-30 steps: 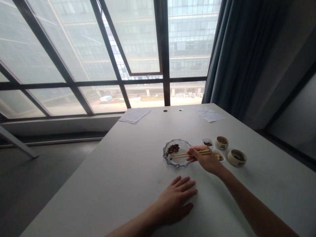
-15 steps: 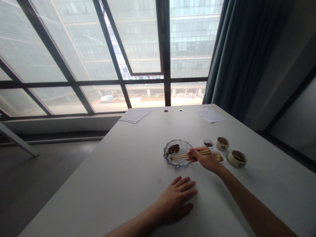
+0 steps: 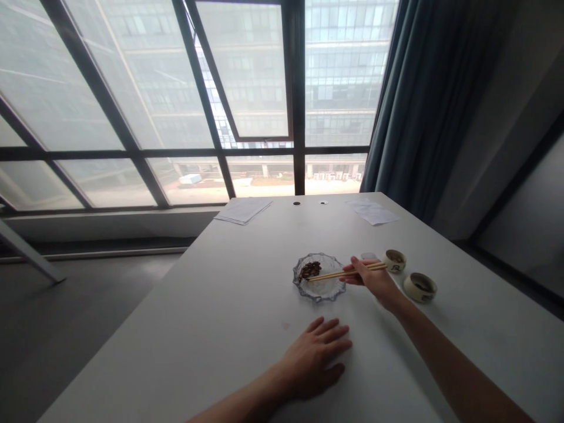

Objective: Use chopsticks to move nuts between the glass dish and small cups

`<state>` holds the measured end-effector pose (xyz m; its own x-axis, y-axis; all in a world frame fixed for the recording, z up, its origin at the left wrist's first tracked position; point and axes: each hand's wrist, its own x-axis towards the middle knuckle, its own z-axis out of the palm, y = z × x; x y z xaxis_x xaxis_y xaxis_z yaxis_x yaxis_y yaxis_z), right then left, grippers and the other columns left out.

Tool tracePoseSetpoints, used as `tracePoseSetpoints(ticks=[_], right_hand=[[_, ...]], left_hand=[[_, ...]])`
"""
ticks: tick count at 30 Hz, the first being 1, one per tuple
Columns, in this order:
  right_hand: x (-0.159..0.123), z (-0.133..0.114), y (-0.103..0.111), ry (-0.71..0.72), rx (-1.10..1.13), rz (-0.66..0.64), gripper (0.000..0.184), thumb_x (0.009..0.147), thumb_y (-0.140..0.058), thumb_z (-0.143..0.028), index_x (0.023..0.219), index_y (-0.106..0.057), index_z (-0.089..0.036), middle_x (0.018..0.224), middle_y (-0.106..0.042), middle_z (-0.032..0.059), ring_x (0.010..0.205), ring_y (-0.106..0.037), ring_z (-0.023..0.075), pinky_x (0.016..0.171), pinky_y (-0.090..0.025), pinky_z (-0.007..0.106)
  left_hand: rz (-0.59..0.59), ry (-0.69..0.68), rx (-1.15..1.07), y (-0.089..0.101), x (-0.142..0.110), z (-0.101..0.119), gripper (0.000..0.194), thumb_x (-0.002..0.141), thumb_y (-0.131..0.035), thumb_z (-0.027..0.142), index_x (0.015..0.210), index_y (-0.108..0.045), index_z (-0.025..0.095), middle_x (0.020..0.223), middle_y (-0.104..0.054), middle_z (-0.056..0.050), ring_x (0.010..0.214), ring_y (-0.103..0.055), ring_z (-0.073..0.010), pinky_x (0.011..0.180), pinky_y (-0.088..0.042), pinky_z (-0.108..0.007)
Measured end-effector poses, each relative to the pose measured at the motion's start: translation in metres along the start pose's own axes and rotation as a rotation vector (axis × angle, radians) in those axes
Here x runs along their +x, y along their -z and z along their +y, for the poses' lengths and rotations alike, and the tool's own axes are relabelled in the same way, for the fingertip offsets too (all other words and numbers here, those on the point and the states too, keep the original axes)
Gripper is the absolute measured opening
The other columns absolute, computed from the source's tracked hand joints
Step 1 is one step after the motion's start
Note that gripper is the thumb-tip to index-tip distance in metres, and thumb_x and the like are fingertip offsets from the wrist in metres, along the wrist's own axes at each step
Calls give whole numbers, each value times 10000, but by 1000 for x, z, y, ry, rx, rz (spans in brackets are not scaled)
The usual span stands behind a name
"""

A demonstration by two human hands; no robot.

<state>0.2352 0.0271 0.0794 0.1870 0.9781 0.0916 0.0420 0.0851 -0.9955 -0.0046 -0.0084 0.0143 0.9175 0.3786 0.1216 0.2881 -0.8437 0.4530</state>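
A pair of wooden chopsticks [image 3: 328, 274] is in my right hand [image 3: 372, 280], whose fingers are closed round them. Their tips reach into a clear glass dish [image 3: 321, 298] with a scalloped rim, beside a small heap of dark brown pieces [image 3: 311, 269] at its left. I cannot make out whether the tips grip a piece. My left hand [image 3: 314, 355] lies flat on the table with its fingers spread, nearer to me than the dish, holding nothing. Behind my right hand a small white container [image 3: 369, 256] shows only in part.
Two cream bowls stand to the right of my right hand: the farther bowl [image 3: 395, 262] and the nearer bowl [image 3: 420, 288]. Paper sheets [image 3: 244, 210] lie at the white table's [image 3: 211, 305] far left corner, another paper [image 3: 374, 211] at the far right. Beyond are windows and a blue curtain [image 3: 409, 106].
My right hand has shifted slightly right with the chopsticks, and their tips are nearer the dark heap. It now covers the container of pale pieces. My left hand stays in place.
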Motion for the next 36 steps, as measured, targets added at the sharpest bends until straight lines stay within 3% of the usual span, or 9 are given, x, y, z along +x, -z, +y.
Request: tracePoseSetpoints(ticks=[5,9,14,18,23,28,31,36], right_hand=[[-21,-20,41,-54,92,158,377,897,-678,-523,831,-749,-158,865,-800,147,826,-791,278,797,-667,347],[-53,-25,105,-102,232,357,271,928,-665,-374,865,-771,-133,907,-799,159,867,-788,241,799,-648,256],[-104,-9,190,-26,265,673,228,928,-640,-304,801,-771,-166,837,-795,123,789,-791,224,784,-648,242],[-132,10,221,-7,249,760,260,945,-610,-288,772,-766,-174,790,-785,125,761,-790,213,781,-638,215],[-137,20,218,-10,215,755,239,895,-704,-369,788,-752,-160,805,-783,141,771,-788,229,775,-644,231],[-129,5,198,114,127,764,322,795,-800,-485,810,-754,-167,785,-779,106,739,-784,234,739,-663,257],[-120,-16,166,131,83,716,408,779,-790,-559,792,-750,-154,786,-778,119,716,-782,249,692,-667,287],[-87,-46,78,108,-127,365,545,859,-620,-687,777,-731,-160,687,-760,117,604,-750,238,565,-614,306]], left_hand=[[2,-1,7,-1,1,-1,498,975,-574,406,1462,-491,345,1597,-439,-1,1497,-357,-265,1251,-234,-505],[-4,-4,22,0,2,0,535,931,-612,302,1451,-494,339,1597,-439,3,1500,-351,-263,1250,-239,-505],[7,-21,38,-1,3,-1,579,903,-601,224,1461,-488,333,1599,-436,-4,1500,-352,-263,1251,-243,-501],[6,-19,42,-2,4,-3,568,918,-594,227,1466,-492,339,1601,-433,2,1502,-348,-256,1254,-243,-502],[13,-9,50,-1,5,0,554,922,-594,220,1455,-504,344,1596,-439,12,1496,-362,-251,1254,-256,-492],[-6,8,58,0,6,2,553,922,-597,222,1452,-500,348,1601,-430,24,1499,-355,-251,1254,-254,-502],[-9,8,57,0,6,2,559,918,-598,216,1453,-498,345,1602,-429,23,1501,-351,-250,1256,-248,-502],[-4,6,45,0,5,1,569,912,-596,209,1456,-495,342,1603,-428,16,1500,-351,-257,1255,-241,-506]])
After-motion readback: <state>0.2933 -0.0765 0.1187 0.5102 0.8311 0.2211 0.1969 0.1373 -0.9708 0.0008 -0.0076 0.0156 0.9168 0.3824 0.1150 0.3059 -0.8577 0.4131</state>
